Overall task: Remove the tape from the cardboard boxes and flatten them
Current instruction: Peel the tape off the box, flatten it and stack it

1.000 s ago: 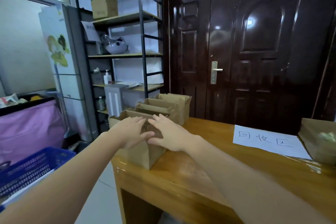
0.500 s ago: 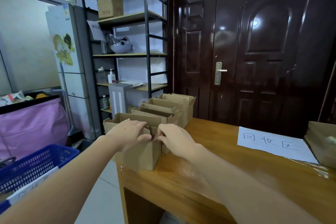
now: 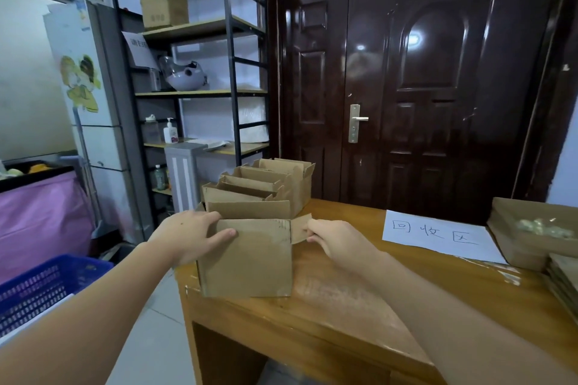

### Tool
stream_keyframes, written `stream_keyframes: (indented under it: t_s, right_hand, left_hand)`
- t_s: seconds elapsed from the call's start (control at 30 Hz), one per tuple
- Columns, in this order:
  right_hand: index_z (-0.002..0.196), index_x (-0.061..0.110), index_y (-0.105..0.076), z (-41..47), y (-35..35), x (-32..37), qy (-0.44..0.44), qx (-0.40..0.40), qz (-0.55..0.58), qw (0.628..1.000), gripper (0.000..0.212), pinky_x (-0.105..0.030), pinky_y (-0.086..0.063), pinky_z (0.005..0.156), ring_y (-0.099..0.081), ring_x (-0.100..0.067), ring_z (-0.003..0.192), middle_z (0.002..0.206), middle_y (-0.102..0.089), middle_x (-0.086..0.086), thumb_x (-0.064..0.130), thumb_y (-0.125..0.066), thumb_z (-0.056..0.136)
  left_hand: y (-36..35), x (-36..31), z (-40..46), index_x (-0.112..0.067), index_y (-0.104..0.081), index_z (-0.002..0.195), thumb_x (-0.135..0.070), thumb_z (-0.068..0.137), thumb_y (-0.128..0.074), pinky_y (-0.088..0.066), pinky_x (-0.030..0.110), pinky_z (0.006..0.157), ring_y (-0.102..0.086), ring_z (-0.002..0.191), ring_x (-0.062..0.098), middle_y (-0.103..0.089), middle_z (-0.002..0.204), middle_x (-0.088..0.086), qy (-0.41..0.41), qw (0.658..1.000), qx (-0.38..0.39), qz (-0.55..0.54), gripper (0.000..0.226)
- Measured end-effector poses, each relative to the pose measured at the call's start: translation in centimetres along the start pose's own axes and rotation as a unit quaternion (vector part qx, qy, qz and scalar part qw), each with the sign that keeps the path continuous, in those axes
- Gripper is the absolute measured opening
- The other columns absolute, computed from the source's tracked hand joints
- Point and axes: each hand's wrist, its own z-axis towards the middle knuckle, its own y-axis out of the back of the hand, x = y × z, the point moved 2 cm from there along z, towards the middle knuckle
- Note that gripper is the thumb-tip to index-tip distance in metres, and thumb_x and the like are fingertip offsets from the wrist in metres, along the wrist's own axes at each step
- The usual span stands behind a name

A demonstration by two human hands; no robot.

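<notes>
Since a moment ago, both hands have spread apart: left hand [image 3: 190, 234] grips the brown open-topped box [image 3: 250, 259] at the table's [image 3: 359, 306] corner, right hand [image 3: 337, 241] pinches its side flap [image 3: 301, 227]; tape indistinct.

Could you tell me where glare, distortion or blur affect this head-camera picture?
Head view: bright glare patches on the glossy door; wide-angle bending bows the shelf posts; the forearms at the bottom edge look soft, while the box stays sharp.
</notes>
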Motion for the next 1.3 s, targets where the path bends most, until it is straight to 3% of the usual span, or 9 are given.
stream_keyframes:
  t_s: [0.13,0.2,0.3,0.4,0.73,0.93,1.13,1.23,1.3]
  right_hand:
    - [0.121,0.011,-0.061,-2.9,0.7,-3.0,-0.022,-0.009,-0.022,0.999,0.022,-0.035,-0.052,0.088,-0.064,-0.012,0.112,0.119,-0.068,0.001,0.022,-0.047,0.108]
    - [0.123,0.012,-0.06,-4.6,1.1,-4.5,-0.042,-0.018,-0.031,0.998,0.022,-0.034,-0.052,0.09,-0.064,-0.01,0.115,0.123,-0.068,0.001,0.02,-0.047,0.108]
    - [0.124,0.012,-0.061,-7.5,2.3,-7.1,-0.097,-0.033,-0.044,0.994,0.024,-0.039,-0.052,0.091,-0.067,-0.019,0.11,0.12,-0.069,0.0,0.023,-0.048,0.107]
    - [0.126,0.01,-0.065,-10.9,3.8,-9.5,-0.129,-0.063,-0.03,0.989,0.026,-0.038,-0.052,0.093,-0.067,-0.021,0.11,0.121,-0.071,0.0,0.019,-0.053,0.105]
    - [0.112,0.014,-0.062,-21.7,9.1,-16.6,-0.276,-0.098,-0.024,0.956,0.016,-0.026,-0.049,0.094,-0.065,-0.01,0.113,0.128,-0.067,0.005,0.008,-0.05,0.104]
    - [0.111,0.028,-0.063,-23.0,10.6,-18.7,-0.305,-0.099,-0.066,0.945,0.025,-0.034,-0.051,0.09,-0.057,-0.007,0.105,0.111,-0.062,0.012,0.038,-0.04,0.107]
    - [0.077,0.026,-0.062,-19.3,12.0,-18.7,-0.272,-0.121,-0.025,0.954,0.052,-0.038,-0.053,0.075,-0.057,-0.002,0.082,0.078,-0.063,0.014,0.062,-0.031,0.099]
    - [0.099,0.038,-0.069,-18.2,12.6,-19.9,-0.288,-0.05,0.04,0.956,0.031,-0.035,-0.045,0.098,-0.048,0.0,0.128,0.119,-0.064,0.017,0.065,-0.059,0.088]
    - [0.126,0.042,-0.065,-18.3,12.8,-20.5,-0.302,0.038,0.019,0.952,0.056,-0.039,-0.035,0.111,-0.026,-0.009,0.149,0.144,-0.049,0.014,0.07,-0.071,0.077]
  left_hand:
    - [-0.8,-3.2,0.0,-0.035,-0.057,0.104,-0.085,0.094,-0.016,-0.022,0.045,0.127,-0.061,0.102,0.01,-0.063,0.085,-0.015,-0.062,0.997,-0.05,-0.003,0.065]
    - [-1.2,-5.5,-0.1,-0.031,-0.06,0.101,-0.075,0.1,-0.025,-0.009,0.041,0.131,-0.066,0.104,0.012,-0.064,0.078,-0.013,-0.091,0.992,-0.09,-0.013,0.057]
    - [-2.1,-9.4,-0.2,-0.031,-0.063,0.1,-0.066,0.101,-0.031,-0.053,0.035,0.099,-0.062,0.106,0.013,-0.06,0.087,-0.017,-0.108,0.984,-0.115,-0.084,0.048]
    - [-3.0,-13.7,0.5,-0.03,-0.067,0.11,-0.063,0.101,-0.026,-0.047,0.021,0.071,-0.053,0.082,0.002,-0.058,0.09,-0.018,-0.132,0.972,-0.145,-0.13,0.053]
    - [-4.0,-27.6,4.0,-0.042,-0.07,0.122,-0.07,0.098,-0.019,-0.044,0.012,0.091,-0.06,0.107,-0.004,-0.066,0.114,-0.026,-0.158,0.916,-0.102,-0.354,0.062]
    - [-4.2,-31.4,5.9,-0.044,-0.071,0.117,-0.071,0.1,-0.023,-0.035,0.002,0.083,-0.053,0.094,-0.014,-0.062,0.11,-0.032,-0.169,0.921,-0.126,-0.328,0.057]
    - [-3.8,-31.4,9.4,-0.039,-0.075,0.104,-0.062,0.107,-0.029,-0.048,0.035,0.103,-0.06,0.109,0.005,-0.069,0.113,-0.022,-0.092,0.886,-0.032,-0.453,0.052]
    - [-2.7,-31.2,11.5,-0.035,-0.081,0.091,-0.055,0.109,-0.033,-0.047,0.032,0.103,-0.064,0.111,0.007,-0.074,0.111,-0.017,-0.116,0.851,0.059,-0.509,0.054]
    - [-2.8,-31.2,12.5,-0.044,-0.073,0.105,-0.059,0.099,-0.055,-0.049,0.024,0.1,-0.062,0.121,0.007,-0.069,0.12,-0.02,-0.178,0.889,0.065,-0.418,0.024]
